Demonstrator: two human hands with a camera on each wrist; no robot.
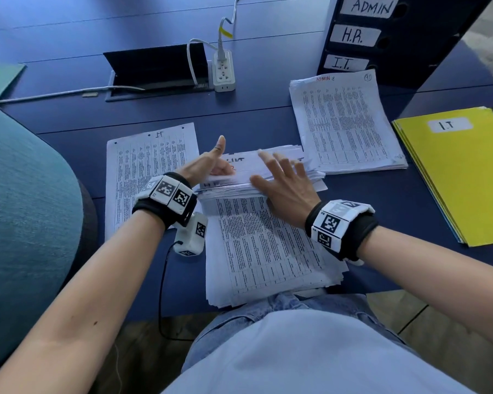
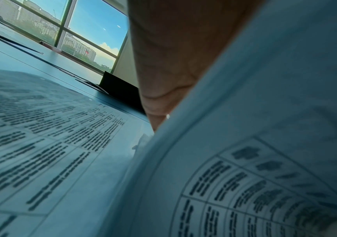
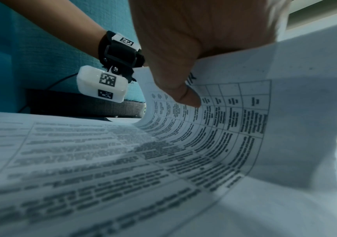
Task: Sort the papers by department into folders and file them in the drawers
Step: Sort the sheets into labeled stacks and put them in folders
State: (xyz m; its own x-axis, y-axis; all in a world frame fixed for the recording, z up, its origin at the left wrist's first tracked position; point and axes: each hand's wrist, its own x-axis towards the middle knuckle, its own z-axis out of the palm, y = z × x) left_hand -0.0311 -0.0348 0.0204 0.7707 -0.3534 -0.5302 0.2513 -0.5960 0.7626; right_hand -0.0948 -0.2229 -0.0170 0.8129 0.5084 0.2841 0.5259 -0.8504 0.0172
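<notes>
— Lifting the far edge of the unsorted stack (image 1: 268,245): why?
— Exposes each header. Left hand (image 1: 211,164) grips the curled sheets, thumb up; right hand (image 1: 285,180) pinches them, fingers spread. Stack lies on the table (image 1: 239,109), nearest the person.

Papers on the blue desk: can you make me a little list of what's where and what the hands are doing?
middle stack: far end bent up by both hands
left hand: holds the lifted pages from the left, thumb sticking up
right hand: fingers spread over the lifted pages, thumb under them in the right wrist view
left sheet: flat, marked I.T.
right pile: flat, marked ADMIN in red
yellow folder: labelled I.T., far right
drawers: labelled ADMIN, H.R., I.T.
</notes>
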